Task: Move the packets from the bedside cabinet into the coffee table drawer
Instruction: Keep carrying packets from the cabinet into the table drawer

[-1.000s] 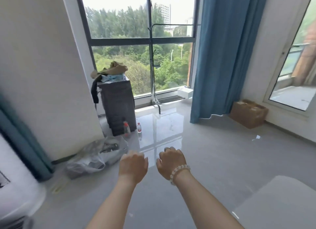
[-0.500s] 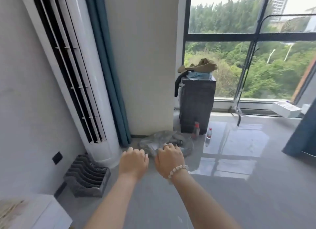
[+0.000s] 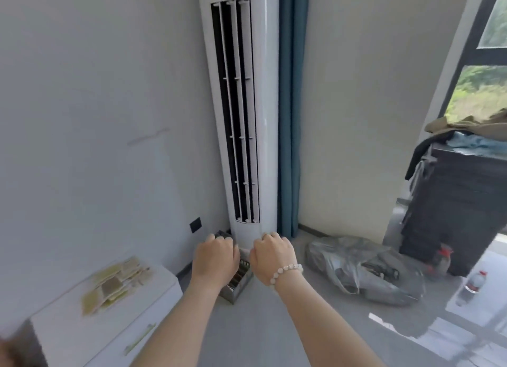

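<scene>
Packets (image 3: 115, 283) heaped on one cabinet (image 3: 63, 325); two hands (image 3: 215, 259) (image 3: 271, 257) curled.

A bracelet (image 3: 285, 270) of pale round beads (whitish, strung in a single row) was worn at the wrist of the right hand (image 3: 273, 254); both forearms (image 3: 323, 320) were left bare.

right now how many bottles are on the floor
2. A red-topped bottle stands at the foot of the dark cabinet; a clear bottle with a red label stands right of it, nearer the camera. Others may hide behind the grey bag.
</scene>
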Demonstrator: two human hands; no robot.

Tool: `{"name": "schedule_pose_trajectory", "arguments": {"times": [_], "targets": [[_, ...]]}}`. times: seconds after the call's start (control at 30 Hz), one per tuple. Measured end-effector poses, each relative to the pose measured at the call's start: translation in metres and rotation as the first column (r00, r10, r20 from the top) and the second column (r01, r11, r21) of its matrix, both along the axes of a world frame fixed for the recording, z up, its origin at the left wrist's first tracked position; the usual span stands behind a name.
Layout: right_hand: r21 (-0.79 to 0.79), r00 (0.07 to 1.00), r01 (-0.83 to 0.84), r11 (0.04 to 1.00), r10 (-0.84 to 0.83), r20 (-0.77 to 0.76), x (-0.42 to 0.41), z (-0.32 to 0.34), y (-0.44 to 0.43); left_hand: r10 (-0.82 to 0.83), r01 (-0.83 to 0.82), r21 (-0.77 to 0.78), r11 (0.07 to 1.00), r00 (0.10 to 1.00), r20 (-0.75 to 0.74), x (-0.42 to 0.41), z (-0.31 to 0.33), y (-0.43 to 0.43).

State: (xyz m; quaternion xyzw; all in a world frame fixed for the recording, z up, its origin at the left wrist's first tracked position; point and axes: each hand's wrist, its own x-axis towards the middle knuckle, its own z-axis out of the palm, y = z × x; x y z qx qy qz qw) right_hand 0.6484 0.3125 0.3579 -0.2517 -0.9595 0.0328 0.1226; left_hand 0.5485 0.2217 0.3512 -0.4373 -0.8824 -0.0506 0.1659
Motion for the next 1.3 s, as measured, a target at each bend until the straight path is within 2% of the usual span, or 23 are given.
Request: {"name": "schedule_pose_trajectory", "arguments": {"times": [0.07, 0.23, 0.3, 0.37, 0.47, 0.63, 0.83, 0.97, 1.3], "targets": [[-0.003, 0.999, -0.048, 0.999, 0.048, -0.005, -0.019, 0.002, 0.008, 0.037, -0.036, 0.04, 0.999, 0.999, -0.017, -0.012, 0.003, 0.003], [-0.045, 0.985, -0.172, 0.984, 0.171, -0.014, -0.074, 0.0, 0.013, 0.194, -0.194, -0.02, 0.981, 0.981, -0.008, -0.043, 0.001, -0.009], [-0.054, 0.969, -0.246, 0.968, 0.246, -0.004, -0.099, -0.004, 0.004, 0.259, -0.259, 0.012, 0.966, 0.966, -0.001, -0.056, -0.006, -0.021], [-0.061, 0.947, -0.318, 0.946, 0.319, 0.019, -0.121, -0.01, -0.011, 0.335, -0.335, 0.029, 0.942, 0.942, 0.004, -0.07, -0.01, -0.038], [-0.07, 0.908, -0.413, 0.908, 0.416, 0.039, -0.152, -0.019, -0.035, 0.451, -0.449, -0.05, 0.892, 0.892, 0.024, -0.091, -0.018, -0.065], [-0.076, 0.852, -0.515, 0.854, 0.52, 0.063, -0.202, -0.024, -0.067, 0.564, -0.562, -0.056, 0.825, 0.825, 0.038, -0.129, -0.027, -0.103], [-0.044, 0.818, -0.563, 0.825, 0.564, 0.11, -0.273, -0.03, -0.096, 0.6, -0.602, 0.064, 0.796, 0.798, 0.051, -0.188, -0.034, -0.134], [-0.026, 0.798, -0.592, 0.806, 0.59, 0.12, -0.327, -0.025, -0.115, 0.619, -0.618, 0.05, 0.785, 0.786, 0.007, -0.242, -0.036, -0.153], [-0.094, 0.804, -0.577, 0.811, 0.585, 0.106, -0.436, -0.04, -0.15, 0.578, -0.58, 0.11, 0.807, 0.814, 0.056, -0.354, -0.055, -0.191]]}}
